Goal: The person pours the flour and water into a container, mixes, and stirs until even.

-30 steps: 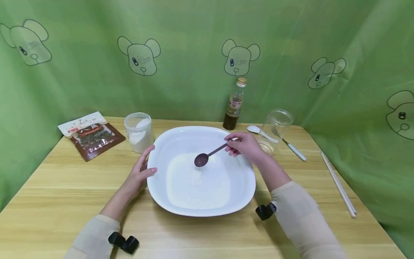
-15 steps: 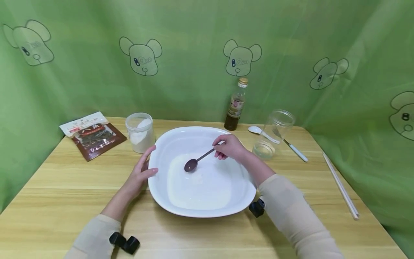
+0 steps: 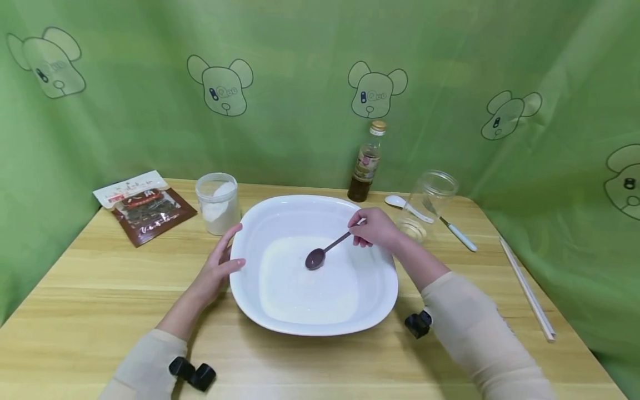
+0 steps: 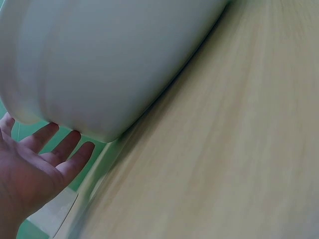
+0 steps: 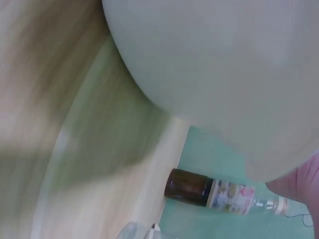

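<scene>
A large white basin point(image 3: 381, 280) stands on the wooden table. My left hand point(image 3: 215, 270) holds its left side, thumb over the rim and fingertips against the outer wall; in the left wrist view the fingers point(image 4: 77, 159) are spread along that wall. Over the basin's right part, my right hand point(image 3: 374, 226) pinches the handle end of a dark brown spoon point(image 3: 316, 259). The spoon slants down leftward, its bowl low inside the basin. Whether it touches the bottom is hard to tell. In the right wrist view the basin hides most of the right hand point(image 5: 301, 181).
Left of the basin are a jar of white powder point(image 3: 218, 208) and a brown packet point(image 3: 150, 208). Behind stands a dark sauce bottle point(image 3: 365, 166). On the right are a clear jar point(image 3: 434, 191), a white spoon point(image 3: 396, 201), a pale-handled utensil point(image 3: 462, 237) and white chopsticks point(image 3: 527, 289).
My right hand has swung the brown spoon left inside the basin, then back right, leaving its bowl slightly lower than at first. The left hand stays at the rim.
</scene>
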Tool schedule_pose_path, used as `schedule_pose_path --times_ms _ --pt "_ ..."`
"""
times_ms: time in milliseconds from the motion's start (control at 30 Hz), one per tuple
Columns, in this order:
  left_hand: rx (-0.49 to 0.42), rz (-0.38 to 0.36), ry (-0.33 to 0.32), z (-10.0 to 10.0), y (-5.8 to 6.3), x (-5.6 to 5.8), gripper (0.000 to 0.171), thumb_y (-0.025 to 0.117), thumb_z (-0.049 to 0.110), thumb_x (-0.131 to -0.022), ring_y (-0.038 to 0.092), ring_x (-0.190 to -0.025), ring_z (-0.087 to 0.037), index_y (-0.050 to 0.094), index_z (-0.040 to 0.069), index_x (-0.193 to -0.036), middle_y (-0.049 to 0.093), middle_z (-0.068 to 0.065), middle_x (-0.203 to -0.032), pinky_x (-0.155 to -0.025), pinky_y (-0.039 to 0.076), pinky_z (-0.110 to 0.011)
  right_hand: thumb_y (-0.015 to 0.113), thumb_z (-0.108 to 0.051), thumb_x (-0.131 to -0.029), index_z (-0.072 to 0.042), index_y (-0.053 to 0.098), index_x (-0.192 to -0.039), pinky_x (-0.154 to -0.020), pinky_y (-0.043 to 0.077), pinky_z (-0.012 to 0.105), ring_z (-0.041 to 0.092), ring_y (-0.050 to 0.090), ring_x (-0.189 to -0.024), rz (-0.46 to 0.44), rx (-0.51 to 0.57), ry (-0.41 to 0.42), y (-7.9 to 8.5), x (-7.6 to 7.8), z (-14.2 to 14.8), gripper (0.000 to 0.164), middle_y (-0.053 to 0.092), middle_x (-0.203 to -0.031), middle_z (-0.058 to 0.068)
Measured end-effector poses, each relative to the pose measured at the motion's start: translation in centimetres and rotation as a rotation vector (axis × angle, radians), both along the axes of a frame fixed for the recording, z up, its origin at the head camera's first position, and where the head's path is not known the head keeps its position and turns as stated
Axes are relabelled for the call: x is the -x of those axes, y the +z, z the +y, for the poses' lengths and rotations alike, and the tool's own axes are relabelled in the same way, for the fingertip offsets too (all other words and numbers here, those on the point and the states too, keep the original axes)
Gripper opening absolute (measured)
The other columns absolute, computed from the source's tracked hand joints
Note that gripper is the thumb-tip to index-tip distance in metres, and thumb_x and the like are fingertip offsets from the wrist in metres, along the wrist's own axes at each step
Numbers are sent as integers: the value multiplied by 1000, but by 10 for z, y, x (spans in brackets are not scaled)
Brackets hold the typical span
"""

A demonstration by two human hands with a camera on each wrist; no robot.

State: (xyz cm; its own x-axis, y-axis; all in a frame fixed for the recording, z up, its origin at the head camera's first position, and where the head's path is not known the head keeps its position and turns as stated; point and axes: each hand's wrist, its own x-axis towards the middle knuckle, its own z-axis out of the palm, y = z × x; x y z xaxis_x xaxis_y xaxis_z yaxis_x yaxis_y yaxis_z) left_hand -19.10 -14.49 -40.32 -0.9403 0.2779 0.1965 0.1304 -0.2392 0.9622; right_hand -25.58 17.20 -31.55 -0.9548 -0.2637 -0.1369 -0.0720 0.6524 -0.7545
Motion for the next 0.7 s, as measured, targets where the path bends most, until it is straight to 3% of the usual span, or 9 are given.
schedule_pose_path --times_ms 333,500,700 --pt "-3 -6 -5 -1 -1 -1 71 48 2 -75 45 -101 -38 16 11 -137 32 -31 -123 -71 48 -46 50 -1 -81 7 53 -89 -44 47 24 12 52 -45 7 56 -143 -5 24 -15 11 57 -56 9" --pt "-5 2 -2 -1 -2 0 70 47 2 -75 45 -101 -36 17 12 -137 32 -30 -124 -71 48 -45 51 -1 -82 5 51 -87 -46 47 27 13 51 -45 -66 91 -67 -9 25 -39 8 57 -57 11" --pt "-3 16 -6 -1 -1 1 70 47 2 -75 46 -101 -35 16 10 -137 32 -31 -124 -73 48 -43 51 -2 -82 3 51 -84 -36 32 18 12 44 -41 -144 109 53 -12 9 -49 5 55 -53 11"
